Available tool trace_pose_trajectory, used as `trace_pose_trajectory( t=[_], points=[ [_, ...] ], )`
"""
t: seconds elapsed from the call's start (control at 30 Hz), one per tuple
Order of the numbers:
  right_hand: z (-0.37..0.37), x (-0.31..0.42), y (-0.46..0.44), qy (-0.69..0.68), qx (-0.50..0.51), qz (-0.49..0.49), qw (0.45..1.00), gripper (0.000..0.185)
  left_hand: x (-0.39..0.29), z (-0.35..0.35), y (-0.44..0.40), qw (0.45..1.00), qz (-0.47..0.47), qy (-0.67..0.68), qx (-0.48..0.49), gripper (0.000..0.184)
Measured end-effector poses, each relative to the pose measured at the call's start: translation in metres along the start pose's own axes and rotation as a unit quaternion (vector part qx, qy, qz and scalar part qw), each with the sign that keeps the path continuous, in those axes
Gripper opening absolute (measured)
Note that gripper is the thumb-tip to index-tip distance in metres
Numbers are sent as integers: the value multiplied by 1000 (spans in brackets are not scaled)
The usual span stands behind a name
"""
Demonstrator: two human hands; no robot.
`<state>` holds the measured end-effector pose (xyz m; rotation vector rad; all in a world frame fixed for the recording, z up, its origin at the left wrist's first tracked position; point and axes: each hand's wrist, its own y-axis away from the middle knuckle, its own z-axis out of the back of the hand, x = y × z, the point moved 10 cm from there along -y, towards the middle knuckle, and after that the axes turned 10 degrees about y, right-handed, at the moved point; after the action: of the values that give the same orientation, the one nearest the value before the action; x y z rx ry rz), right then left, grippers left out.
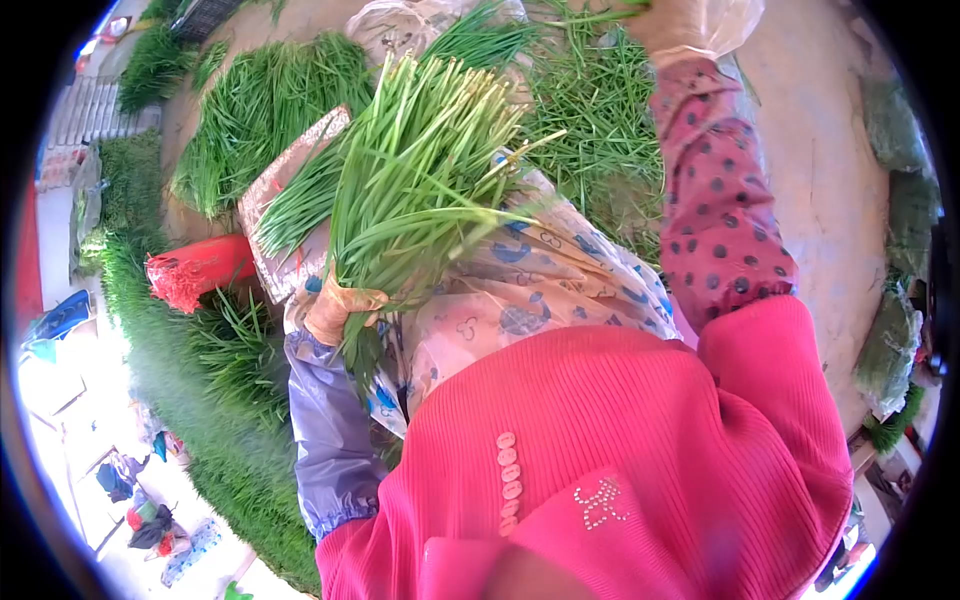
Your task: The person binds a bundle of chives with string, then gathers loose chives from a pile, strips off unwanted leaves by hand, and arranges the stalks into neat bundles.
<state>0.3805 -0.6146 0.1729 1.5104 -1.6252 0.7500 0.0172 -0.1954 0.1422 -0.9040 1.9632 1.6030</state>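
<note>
Centre-left, your left hand (338, 312) gripped 1 greens bunch (415, 165): looked light, bendy, best held mid-length. Right hand (682, 24), top right: couldn't tell.

A red plastic bundle (200, 270) lies left of the left hand (343, 308). Beyond that hand sits a flat, pale board (262, 205), with a long-leaved green heap (262, 105) behind. Loose green blades (592, 130) lie left of the right hand (680, 25).

Tan floor (815, 270), perhaps concrete, bright left-hand light (65, 385)
</note>
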Motion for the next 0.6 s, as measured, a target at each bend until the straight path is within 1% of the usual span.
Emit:
trace_pose_trajectory(
  t=[0.03,0.07,0.1,0.13,0.17,0.23,0.27,0.3,0.33,0.37,0.4,0.43,0.47,0.5,0.53,0.57,0.6],
  points=[
    [8,12,17,4,1,0,1000,21,8,9,-4,1000,0,3,2,72],
    [18,17,29,160,7,-22,987,14,16,16,-6,999,11,30,-3,74],
    [30,21,41,312,12,-45,949,11,24,19,-7,998,23,56,-8,76],
    [42,24,53,455,16,-67,888,13,21,16,-8,997,15,76,-22,79],
    [49,26,69,587,21,-87,805,19,17,6,-8,997,17,78,-22,79],
    [9,11,119,577,151,-68,800,23,6,-25,-8,991,10,118,59,81],
    [0,-4,138,559,189,-102,801,25,9,-25,-11,989,22,126,76,80],
    [-8,-20,157,539,227,-136,800,27,9,-29,-9,989,22,128,70,80],
    [-15,-27,169,536,232,-136,800,27,2,-41,-6,983,4,164,84,78],
    [-29,-34,182,495,264,-132,817,30,-7,-51,-5,975,-16,200,99,76],
    [-43,-40,193,452,296,-127,832,35,-8,-52,-4,978,-17,192,84,74],
    [-50,-47,198,451,299,-126,831,35,-8,-54,-3,978,-19,193,81,74],
    [-55,-41,195,492,258,-63,829,39,-8,-56,-3,976,-21,202,79,73],
    [-64,-30,195,530,215,1,821,44,-8,-57,-3,974,-22,211,77,72],
    [-74,-30,198,599,242,-5,763,55,-5,-57,-4,974,-14,210,84,71],
    [-81,-31,203,598,246,-4,762,55,-4,-53,-5,974,-16,212,81,71],
    [-104,-23,213,643,271,107,709,60,-1,-51,-6,978,-15,191,87,72]
  ],
)
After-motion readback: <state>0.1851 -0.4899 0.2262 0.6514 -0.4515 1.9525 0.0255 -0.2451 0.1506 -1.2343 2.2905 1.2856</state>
